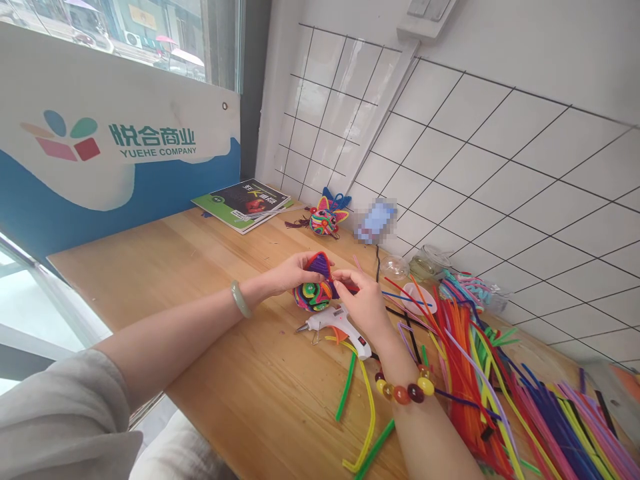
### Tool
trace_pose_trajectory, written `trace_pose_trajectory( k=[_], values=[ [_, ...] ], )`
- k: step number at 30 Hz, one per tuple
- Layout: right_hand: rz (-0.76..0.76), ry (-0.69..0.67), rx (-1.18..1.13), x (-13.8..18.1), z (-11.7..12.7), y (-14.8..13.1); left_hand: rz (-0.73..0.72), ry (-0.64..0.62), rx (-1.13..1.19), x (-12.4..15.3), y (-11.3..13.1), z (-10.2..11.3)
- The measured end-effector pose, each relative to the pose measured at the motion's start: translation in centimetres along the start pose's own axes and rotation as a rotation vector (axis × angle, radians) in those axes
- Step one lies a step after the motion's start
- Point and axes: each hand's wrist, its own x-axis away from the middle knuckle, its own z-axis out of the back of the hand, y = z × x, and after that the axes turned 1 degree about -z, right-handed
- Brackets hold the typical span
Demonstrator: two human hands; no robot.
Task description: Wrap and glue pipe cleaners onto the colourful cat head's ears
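Observation:
My left hand (291, 274) is closed round a colourful pipe-cleaner ornament (311, 295), its thumb lying across the base of a purple, orange-edged ear (319, 264). At the right side of the same ornament, thumb and fingers of my right hand (361, 298) pinch the edge near the ear's lower corner; the exact spot is partly hidden by the fingertips. Just below the hands, a white glue gun (337, 325) lies on the table, nozzle to the left. Yellow (371, 407) and green pipe cleaners (346, 387) lie in front of it.
Bunched pipe cleaners (463, 373) in many colours cover the table's right side. A finished-looking ornament with ears (325, 219) and a blurred phone-like object (376, 221) are by the gridded wall. Books (243, 203) lie at the back left. Clear containers (429, 263) stand behind the pipe cleaners.

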Motion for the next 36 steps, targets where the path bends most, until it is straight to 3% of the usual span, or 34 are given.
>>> trace_pose_trajectory(
  k=[28,36],
  values=[
    [0.040,0.002,0.049,0.01,-0.18,-0.47,-0.034,-0.028,-0.009,0.11,0.35,-0.27],
    [0.055,-0.064,0.043,-0.04,0.14,-0.21,-0.032,-0.052,0.010,0.15,0.46,-0.27]
  ],
)
